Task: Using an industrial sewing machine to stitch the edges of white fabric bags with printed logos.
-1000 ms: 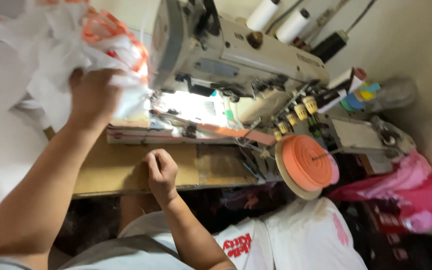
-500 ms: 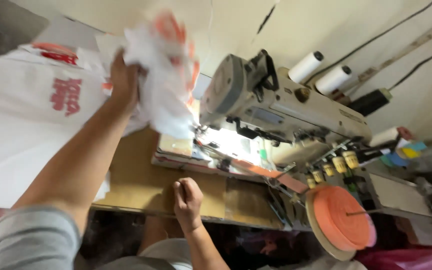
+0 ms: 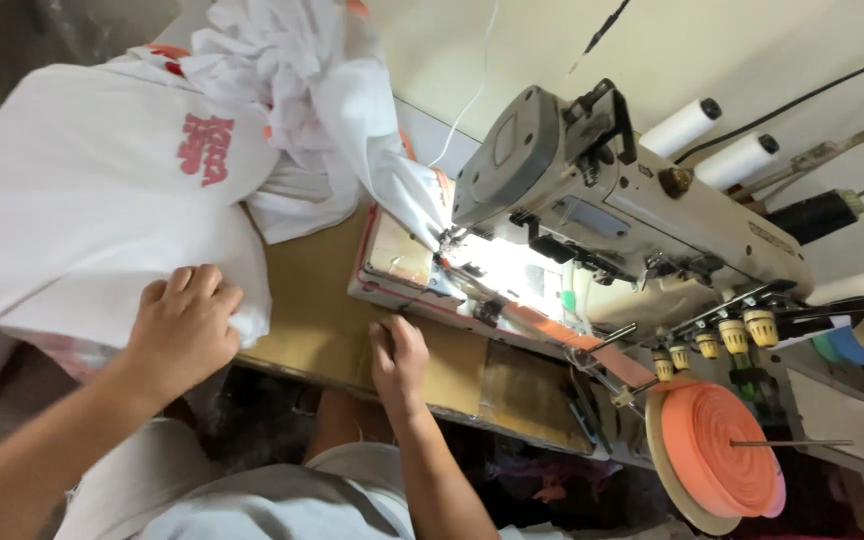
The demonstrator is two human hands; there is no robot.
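Left hand point(image 3: 184, 325) flat on white shirts, right hand point(image 3: 399, 358) curled at desk edge

Left hand spread loosely, fingers pressing the edge of a white shirt pile point(image 3: 92, 200) with a red printed patch, sat on the left end of the wooden desk point(image 3: 317, 320). Right hand half closed, pinching nothing visible, knuckles resting on the desk's front edge. Another bunched white shirt point(image 3: 322, 90) trailing under the grey sewing machine point(image 3: 612, 210). Two white thread cones point(image 3: 712, 145) behind it, big orange tape roll point(image 3: 717, 455) lower right.
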